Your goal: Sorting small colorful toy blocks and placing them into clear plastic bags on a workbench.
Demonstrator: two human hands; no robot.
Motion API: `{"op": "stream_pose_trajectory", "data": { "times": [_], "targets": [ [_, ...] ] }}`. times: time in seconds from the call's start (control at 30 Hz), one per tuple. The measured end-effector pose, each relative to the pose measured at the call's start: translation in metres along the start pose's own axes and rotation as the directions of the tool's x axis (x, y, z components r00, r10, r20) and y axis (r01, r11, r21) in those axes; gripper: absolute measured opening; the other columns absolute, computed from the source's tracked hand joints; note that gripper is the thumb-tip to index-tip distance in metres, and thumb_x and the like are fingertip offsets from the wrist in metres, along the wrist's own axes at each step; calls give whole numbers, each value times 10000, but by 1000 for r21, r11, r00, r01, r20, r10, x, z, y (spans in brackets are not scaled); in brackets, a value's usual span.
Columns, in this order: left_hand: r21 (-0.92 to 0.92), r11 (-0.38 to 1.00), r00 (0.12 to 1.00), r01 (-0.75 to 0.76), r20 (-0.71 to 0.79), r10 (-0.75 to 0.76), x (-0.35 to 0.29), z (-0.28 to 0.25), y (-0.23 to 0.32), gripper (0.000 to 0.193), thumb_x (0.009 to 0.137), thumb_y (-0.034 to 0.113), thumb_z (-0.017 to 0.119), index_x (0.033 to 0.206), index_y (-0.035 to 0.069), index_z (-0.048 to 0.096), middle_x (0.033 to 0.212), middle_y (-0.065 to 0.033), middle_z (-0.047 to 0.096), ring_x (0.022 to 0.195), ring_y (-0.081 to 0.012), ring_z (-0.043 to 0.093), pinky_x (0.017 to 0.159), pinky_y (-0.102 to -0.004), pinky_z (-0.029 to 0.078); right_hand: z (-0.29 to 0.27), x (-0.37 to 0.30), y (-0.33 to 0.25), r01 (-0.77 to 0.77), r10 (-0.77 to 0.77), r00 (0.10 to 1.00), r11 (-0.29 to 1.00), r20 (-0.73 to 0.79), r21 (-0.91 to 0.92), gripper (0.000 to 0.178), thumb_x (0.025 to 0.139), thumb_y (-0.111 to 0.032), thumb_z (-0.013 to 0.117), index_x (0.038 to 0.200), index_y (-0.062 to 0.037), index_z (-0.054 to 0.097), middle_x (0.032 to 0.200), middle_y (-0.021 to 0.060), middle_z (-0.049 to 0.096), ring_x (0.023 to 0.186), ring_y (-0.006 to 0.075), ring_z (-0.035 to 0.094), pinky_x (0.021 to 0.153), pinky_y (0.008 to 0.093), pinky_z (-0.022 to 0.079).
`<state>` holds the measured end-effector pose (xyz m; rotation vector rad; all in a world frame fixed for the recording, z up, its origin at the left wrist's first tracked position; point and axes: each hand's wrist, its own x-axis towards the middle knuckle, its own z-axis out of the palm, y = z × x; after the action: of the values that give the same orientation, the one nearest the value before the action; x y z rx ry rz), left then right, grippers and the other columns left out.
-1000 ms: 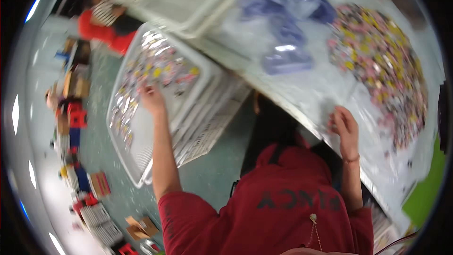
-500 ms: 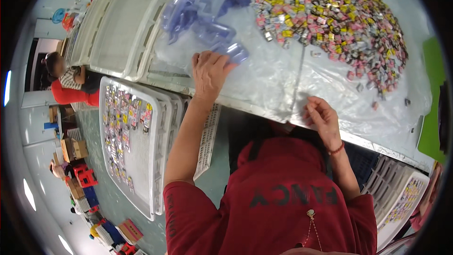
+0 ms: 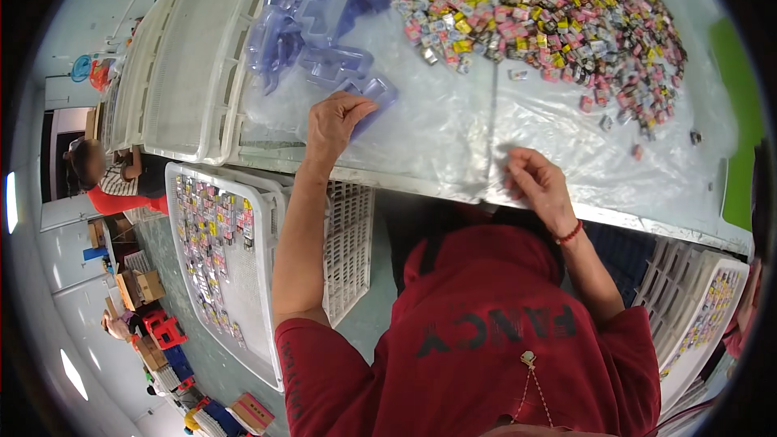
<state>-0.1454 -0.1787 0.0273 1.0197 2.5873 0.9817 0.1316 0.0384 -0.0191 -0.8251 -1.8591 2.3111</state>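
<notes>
My left hand (image 3: 333, 123) has its thumb and fingers pinched on the near edge of a clear bluish plastic tray (image 3: 379, 95). This tray lies at the near end of a loose heap of similar moulded trays (image 3: 328, 12). Over the table's front edge, my right hand (image 3: 541, 186) is held with fingers curled and tips close together; whether a small piece sits between them I cannot make out. Farther off, a wide pile of small pink, yellow, black and silver pieces (image 3: 558, 24) covers the table, a few lying loose at its near side.
Clear plastic sheeting (image 3: 437, 142) covers the table. White mesh crates (image 3: 182, 57) stand to the left. Below them, a stack's top crate (image 3: 259, 299) holds rows of small pieces. Another crate (image 3: 704, 324) with pieces is at lower right. A person (image 3: 109, 174) sits at far left.
The view has shifted slightly, moving the table's contents leftward in the picture. My left hand has closed its thumb and fingers on the tray's edge. My right hand stays near the table edge.
</notes>
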Motion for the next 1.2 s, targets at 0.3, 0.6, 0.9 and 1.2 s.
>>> {"op": "stream_pose_trajectory", "data": {
  "times": [0.3, 0.6, 0.9, 1.2],
  "targets": [
    [-100, 994, 997, 49, 57, -43, 7, -6, -12, 184, 805, 167, 725, 892, 5, 716, 755, -63, 659, 652, -108, 558, 618, -257, 447, 4, -1, -2, 9, -10, 1000, 999, -20, -31, 276, 960, -129, 553, 1208, -7, 555, 845, 25, 630, 735, 80, 593, 604, 209, 480],
    [-21, 995, 991, -101, 88, 103, 2, -9, -3, 177, 786, 134, 737, 880, -14, 709, 796, -96, 682, 667, -149, 614, 627, -274, 472, 4, 0, -2, 24, -24, 999, 999, -33, -22, 283, 960, -140, 557, 1208, -2, 559, 824, 21, 625, 717, 75, 589, 595, 206, 476],
    [-105, 986, 986, -127, 93, 136, 6, -13, -14, 162, 814, 123, 709, 874, -27, 703, 782, -118, 683, 617, -166, 602, 580, -279, 460, 7, -1, -4, 22, -22, 999, 1000, -38, -16, 280, 962, -151, 559, 1204, -11, 565, 779, 12, 621, 666, 56, 557, 582, 190, 449],
    [205, 909, 922, -363, -64, 383, 1, 9, -4, 121, 866, 66, 608, 963, -1, 634, 834, -170, 613, 800, -348, 600, 684, -413, 486, 4, -4, 3, 30, -30, 998, 1000, -61, -6, 286, 957, -149, 568, 1209, -15, 563, 803, 9, 620, 677, 56, 562, 580, 193, 454]
  ]
}}
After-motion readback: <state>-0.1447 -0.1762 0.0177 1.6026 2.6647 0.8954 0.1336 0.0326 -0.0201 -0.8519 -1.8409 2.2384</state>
